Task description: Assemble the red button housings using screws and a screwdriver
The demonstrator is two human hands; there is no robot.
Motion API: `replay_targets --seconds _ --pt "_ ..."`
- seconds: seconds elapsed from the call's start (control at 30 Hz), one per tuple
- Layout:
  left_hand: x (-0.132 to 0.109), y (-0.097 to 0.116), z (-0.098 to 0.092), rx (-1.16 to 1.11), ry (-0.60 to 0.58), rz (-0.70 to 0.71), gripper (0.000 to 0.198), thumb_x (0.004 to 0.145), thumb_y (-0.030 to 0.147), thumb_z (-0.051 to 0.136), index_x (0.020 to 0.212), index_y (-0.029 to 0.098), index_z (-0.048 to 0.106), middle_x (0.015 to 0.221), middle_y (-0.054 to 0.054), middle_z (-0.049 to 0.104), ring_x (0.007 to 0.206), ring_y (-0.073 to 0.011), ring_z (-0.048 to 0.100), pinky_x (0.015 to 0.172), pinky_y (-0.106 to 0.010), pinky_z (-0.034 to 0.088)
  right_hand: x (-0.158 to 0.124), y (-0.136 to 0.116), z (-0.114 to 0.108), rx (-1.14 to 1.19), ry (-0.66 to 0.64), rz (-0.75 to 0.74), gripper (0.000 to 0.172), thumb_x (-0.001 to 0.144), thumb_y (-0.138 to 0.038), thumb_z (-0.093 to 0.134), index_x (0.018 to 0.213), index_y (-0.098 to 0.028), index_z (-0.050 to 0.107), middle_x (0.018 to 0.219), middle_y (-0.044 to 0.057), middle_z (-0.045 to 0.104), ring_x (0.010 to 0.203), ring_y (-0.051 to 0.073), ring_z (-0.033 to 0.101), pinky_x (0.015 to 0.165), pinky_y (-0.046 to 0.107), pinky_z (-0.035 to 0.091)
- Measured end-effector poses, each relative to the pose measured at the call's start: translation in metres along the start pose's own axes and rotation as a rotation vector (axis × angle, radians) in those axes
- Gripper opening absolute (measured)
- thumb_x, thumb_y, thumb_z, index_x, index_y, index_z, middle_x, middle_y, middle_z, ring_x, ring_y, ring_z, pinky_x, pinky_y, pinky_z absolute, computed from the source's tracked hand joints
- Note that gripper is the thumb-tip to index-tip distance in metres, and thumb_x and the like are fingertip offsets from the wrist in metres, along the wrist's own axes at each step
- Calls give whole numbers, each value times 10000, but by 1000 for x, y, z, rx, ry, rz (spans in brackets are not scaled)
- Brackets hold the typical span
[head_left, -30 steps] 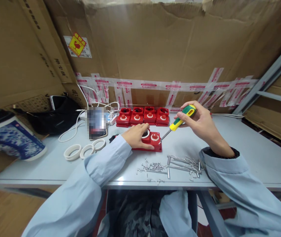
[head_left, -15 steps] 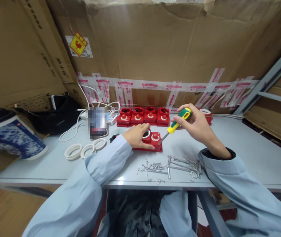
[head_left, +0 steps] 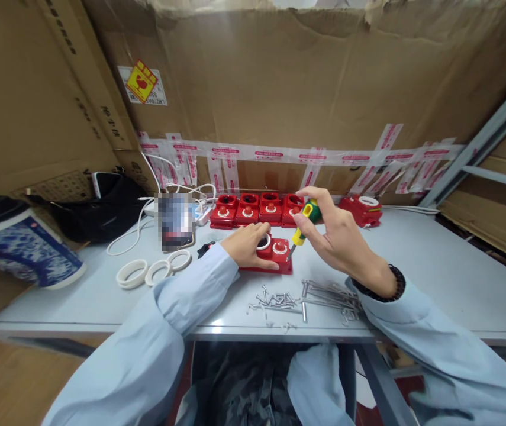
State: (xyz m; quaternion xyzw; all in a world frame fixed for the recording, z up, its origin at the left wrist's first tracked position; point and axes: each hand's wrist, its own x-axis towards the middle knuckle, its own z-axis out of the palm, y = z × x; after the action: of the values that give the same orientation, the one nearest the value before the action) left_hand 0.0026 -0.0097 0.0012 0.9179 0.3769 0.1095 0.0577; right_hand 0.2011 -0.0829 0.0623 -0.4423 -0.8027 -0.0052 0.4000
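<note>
Green and yellow, the screwdriver [head_left: 310,215] is gripped by the right hand [head_left: 341,239], its tip at the red box's [head_left: 280,258] near right corner; the left hand [head_left: 249,247] clasps that box mid-table [head_left: 457,266].

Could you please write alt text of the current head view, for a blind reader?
A right hand holds a green-and-yellow screwdriver, its tip at the right end of a red unit that the left hand holds on a table. Loose screws lie in front, white rings to the left, and four more red units in a row behind.
</note>
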Motion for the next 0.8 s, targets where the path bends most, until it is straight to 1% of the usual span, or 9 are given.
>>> replay_targets --seconds 0.1,0.2,0.33,0.4,0.47,0.57,0.63,0.67,0.8 --pt "0 0 0 -5 -7 8 722 627 741 585 1045 170 441 1001 -118 572 921 -309 570 733 -380 428 -1 -3 -2 181 -94 -14 345 894 -245 414 1230 -258 338 863 9 586 711 159 594 679 321 490" --pt "0 0 0 -10 -6 12 726 629 728 594 1066 169 440 1021 -119 571 930 -305 567 750 -381 428 0 -2 1 288 -104 4 308 860 -251 495 1155 -251 406 850 -2 583 680 138 599 660 291 510" --pt "0 -1 3 10 16 16 761 626 734 588 1099 158 434 1034 -123 568 934 -312 563 771 -402 427 3 3 14 135 116 6 312 814 -334 598 1096 -242 503 760 -25 572 530 101 508 550 258 474" --pt "0 -1 3 20 18 14 757 623 735 588 1086 154 439 1011 -119 572 915 -309 568 752 -396 428 4 7 18 62 203 -14 323 805 -354 611 1094 -235 530 784 -18 591 528 99 500 550 263 465" --pt "1 -1 3 21 24 15 747 621 735 589 1068 156 443 998 -117 575 898 -302 572 736 -385 426 5 10 17 62 197 -52 325 821 -339 584 1122 -227 536 917 16 624 664 129 572 627 279 488" --pt "1 0 2 1 28 20 726 620 727 598 1050 162 449 996 -115 581 895 -295 573 726 -372 424 6 11 10 213 57 -95 334 882 -266 464 1214 -238 489 1067 38 612 858 155 604 725 296 503" --pt "1 0 3 -12 24 17 725 620 717 607 1061 163 453 1004 -116 582 908 -297 573 731 -373 423 6 10 7 313 -13 -88 327 886 -249 460 1212 -242 481 958 12 615 752 124 606 660 263 505" --pt "1 0 3 -12 23 15 734 621 713 609 1077 160 453 1013 -119 580 918 -301 572 739 -379 423 6 9 8 327 -2 -77 302 869 -259 504 1169 -238 500 875 -7 600 668 105 585 601 239 492" --pt "-1 -2 4 -2 27 9 773 621 713 610 1127 150 449 1049 -132 574 952 -320 558 786 -429 418 6 4 17 236 210 -36 217 767 -287 666 917 -220 525 677 -54 478 526 72 440 465 201 386"
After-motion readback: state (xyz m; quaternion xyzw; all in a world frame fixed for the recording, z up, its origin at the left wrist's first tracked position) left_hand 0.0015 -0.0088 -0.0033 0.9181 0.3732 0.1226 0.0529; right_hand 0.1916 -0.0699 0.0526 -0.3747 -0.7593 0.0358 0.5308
